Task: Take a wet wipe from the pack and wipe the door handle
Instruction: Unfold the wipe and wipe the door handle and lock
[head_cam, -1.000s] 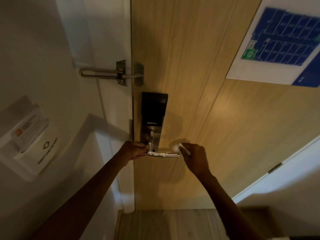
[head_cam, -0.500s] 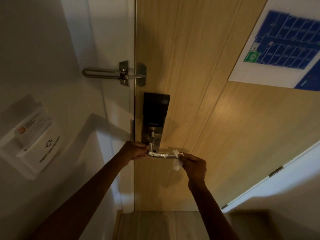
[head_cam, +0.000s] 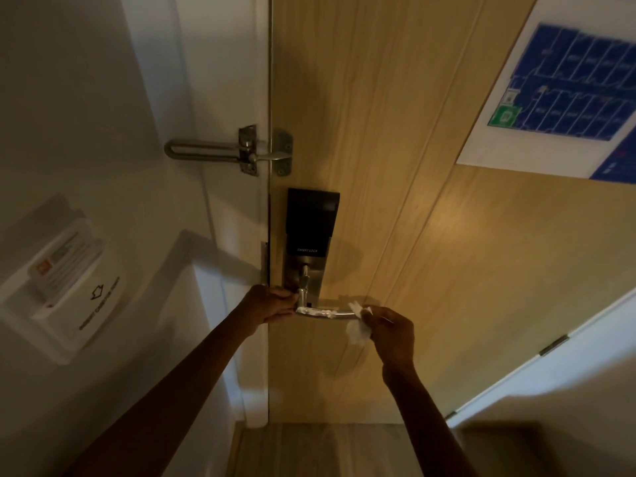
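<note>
White wet wipe is being pinched by the right hand at the tip of the door handle, lower centre; the left hand is gripping its base.

Lowered right hand with wet wipe from just above free end of door handle to slightly below it.

Door handle tip: behind wet wipe and right hand.
Floor plan, 2 o'clock: cut off, print blurred.
Card holder, 9 o'clock: lettering unreadable.
</note>
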Tool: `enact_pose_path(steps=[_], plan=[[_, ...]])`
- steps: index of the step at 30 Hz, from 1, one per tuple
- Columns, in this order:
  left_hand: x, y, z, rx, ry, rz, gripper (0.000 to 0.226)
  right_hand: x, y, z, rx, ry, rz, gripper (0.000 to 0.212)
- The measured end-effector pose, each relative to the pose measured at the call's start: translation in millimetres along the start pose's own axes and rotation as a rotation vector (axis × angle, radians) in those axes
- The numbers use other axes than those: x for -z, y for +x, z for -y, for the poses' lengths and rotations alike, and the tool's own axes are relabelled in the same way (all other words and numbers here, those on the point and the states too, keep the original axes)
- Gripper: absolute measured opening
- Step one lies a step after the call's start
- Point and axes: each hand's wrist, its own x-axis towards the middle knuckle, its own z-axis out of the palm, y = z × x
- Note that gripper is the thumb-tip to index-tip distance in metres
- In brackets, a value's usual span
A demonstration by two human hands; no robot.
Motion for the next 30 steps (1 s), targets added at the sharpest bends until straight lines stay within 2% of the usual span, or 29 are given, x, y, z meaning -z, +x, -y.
enact_pose_path(steps=[5,9,11,14,17,24,30], plan=[[1,-2,0,-0.024,0.013,0.022,0.026,8,-8,11,0.095,-0.016,-0.036,0.011],[2,0,1,-0.021,0.017,0.032,0.027,-4,-3,26,0.443,-0.281,-0.086,0.012],[2,0,1,-0.013,0.002,0.042,0.028,-15,0,24,0.571,-0.42,-0.019,0.013],[2,1,1,0.0,-0.02,0.039,0.029,-19,-1,8,0.63,-0.59,0.115,0.019],[1,1,-1,0.015,-0.055,0.021,0.03,-8,-5,-1,0.711,-0.66,0.132,0.022],[3,2,-4,0.027,-0.052,0.044,0.034,-12,4,3,0.642,-0.616,0.078,0.017],[3,3,-4,0.015,-0.049,0.038,0.03,-4,4,19,0.672,-0.591,0.002,0.015]])
